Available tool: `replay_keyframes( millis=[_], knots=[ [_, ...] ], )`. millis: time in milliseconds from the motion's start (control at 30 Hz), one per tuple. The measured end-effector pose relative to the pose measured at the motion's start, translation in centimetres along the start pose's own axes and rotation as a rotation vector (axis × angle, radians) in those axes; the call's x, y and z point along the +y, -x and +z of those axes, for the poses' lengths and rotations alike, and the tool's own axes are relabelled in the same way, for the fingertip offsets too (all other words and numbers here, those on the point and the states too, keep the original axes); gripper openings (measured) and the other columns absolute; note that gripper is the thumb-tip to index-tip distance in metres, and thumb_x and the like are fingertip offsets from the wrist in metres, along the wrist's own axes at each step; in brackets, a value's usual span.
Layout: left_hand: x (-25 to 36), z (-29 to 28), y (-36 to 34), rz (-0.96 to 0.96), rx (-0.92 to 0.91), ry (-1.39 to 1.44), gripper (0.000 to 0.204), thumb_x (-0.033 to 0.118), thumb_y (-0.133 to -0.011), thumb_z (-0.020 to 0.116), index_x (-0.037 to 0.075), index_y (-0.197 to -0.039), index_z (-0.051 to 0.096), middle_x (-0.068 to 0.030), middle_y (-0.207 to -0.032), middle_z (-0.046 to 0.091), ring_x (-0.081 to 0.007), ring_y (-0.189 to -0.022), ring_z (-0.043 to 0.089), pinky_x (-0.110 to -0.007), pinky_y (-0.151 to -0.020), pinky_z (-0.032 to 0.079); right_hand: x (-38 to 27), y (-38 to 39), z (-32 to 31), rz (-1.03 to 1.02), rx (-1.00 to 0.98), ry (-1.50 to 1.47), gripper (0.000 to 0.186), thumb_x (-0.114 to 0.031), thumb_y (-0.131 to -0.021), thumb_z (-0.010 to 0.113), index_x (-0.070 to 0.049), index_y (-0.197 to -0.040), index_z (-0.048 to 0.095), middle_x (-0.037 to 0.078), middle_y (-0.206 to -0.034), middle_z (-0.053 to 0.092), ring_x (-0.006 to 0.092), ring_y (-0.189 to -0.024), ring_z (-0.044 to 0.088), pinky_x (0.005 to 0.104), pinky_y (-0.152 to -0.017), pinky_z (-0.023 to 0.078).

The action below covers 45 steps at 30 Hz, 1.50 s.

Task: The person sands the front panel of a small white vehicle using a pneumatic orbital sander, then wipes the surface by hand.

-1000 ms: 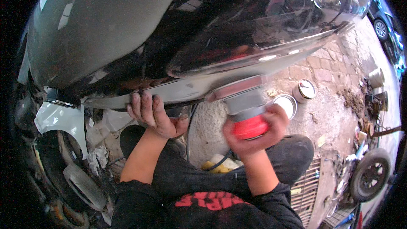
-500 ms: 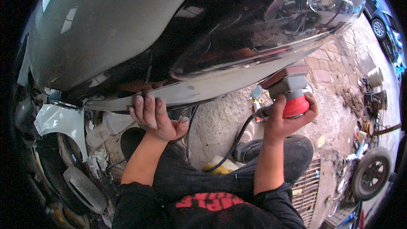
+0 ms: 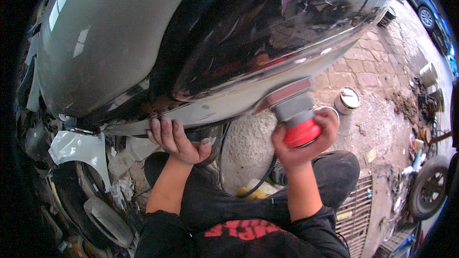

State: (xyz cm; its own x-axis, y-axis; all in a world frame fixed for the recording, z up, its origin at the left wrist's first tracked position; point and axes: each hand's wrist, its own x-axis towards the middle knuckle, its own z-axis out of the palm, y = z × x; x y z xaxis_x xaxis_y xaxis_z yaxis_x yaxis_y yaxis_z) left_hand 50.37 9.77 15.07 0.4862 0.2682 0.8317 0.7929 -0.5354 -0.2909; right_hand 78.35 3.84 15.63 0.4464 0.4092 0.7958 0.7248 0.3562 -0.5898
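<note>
Head view. Right hand: grasping a sander, fingers and thumb curled round its red round top from below; somewhat blurred. The sander's grey body and flat pad lie beyond that hand, up and slightly to its left.

Key relation: the pale strip under the headlight lies above both hands. Its long axis slants, low beyond the left hand, climbing past the right. The pad's long side slants the same way, roughly parallel to the strip, at its lower edge. The pad appears to meet the strip; the contact line itself is hidden, so pressure cannot be told. The right hand is nearer the sander; the left is nearer the strip's low end, well apart from the pad.

Left hand: holds no tool and is not clenched. Fingers point up side by side, tips on the strip's lower edge, thumb standing off toward the right hand.

Around the hands: a dark hose hangs between them; a tin stands on the ground, beyond and right of the right hand; a white panel lies well left of the left hand.
</note>
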Motion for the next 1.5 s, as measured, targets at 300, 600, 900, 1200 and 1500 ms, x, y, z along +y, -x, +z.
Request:
replay_keyframes(
  millis=[300,600,900,1200,1500],
  knots=[
    [2.5,1.1,-1.5,0.23,-0.182,-0.124,0.076,0.055,-0.092,0.053,0.003,-0.147,0.046,-0.0184,-0.158,0.037,-0.0439,-0.148,0.025,-0.059,-0.116,0.016,6.9,-2.7,-2.8,0.663,0.492,-0.116,0.082,-0.022,-0.079,0.088,0.002,-0.135,0.034,0.018,-0.127,0.045,0.0243,-0.115,0.051,0.0384,-0.101,0.045],
    [14.9,8.3,-13.5,0.538,-0.369,-0.436,0.064,0.036,-0.1,0.038,0.001,-0.154,0.04,-0.0059,-0.166,0.031,-0.0254,-0.155,0.018,-0.046,-0.124,0.002,7.6,-1.4,-2.7,0.632,0.473,-0.117,0.075,-0.018,-0.078,0.086,0.003,-0.133,0.039,0.017,-0.124,0.047,0.0236,-0.111,0.053,0.0372,-0.099,0.047],
    [11.7,7.7,-9.1,0.496,-0.267,-0.609,0.064,0.03,-0.099,0.035,0.014,-0.161,0.027,-0.0023,-0.17,0.016,-0.0211,-0.157,0.009,-0.048,-0.126,-0.006,8.5,-1.7,-4.3,0.646,0.506,-0.185,0.065,-0.018,-0.081,0.085,0.0,-0.129,0.045,0.013,-0.118,0.053,0.0201,-0.101,0.058,0.0337,-0.088,0.052],
    [2.3,-2.1,0.1,-0.057,-0.319,-0.098,0.093,0.046,-0.094,0.06,-0.006,-0.157,0.015,-0.0281,-0.166,0.004,-0.0443,-0.154,0.002,-0.059,-0.122,0.003,5.1,-0.2,-2.8,0.605,0.422,-0.202,0.054,-0.016,-0.084,0.081,-0.001,-0.126,0.05,0.013,-0.118,0.053,0.0196,-0.098,0.057,0.033,-0.086,0.052],
    [13.7,-2.8,-0.6,-0.561,-0.561,1.09,0.096,0.042,-0.088,0.071,-0.01,-0.153,0.022,-0.0365,-0.146,0.04,-0.0483,-0.134,0.045,-0.05,-0.112,0.035,-3.4,4.3,-1.7,0.511,0.276,-0.462,0.06,-0.035,-0.099,0.064,-0.001,-0.14,0.036,0.02,-0.12,0.057,0.0258,-0.092,0.064,0.0354,-0.074,0.057]
  ],
)
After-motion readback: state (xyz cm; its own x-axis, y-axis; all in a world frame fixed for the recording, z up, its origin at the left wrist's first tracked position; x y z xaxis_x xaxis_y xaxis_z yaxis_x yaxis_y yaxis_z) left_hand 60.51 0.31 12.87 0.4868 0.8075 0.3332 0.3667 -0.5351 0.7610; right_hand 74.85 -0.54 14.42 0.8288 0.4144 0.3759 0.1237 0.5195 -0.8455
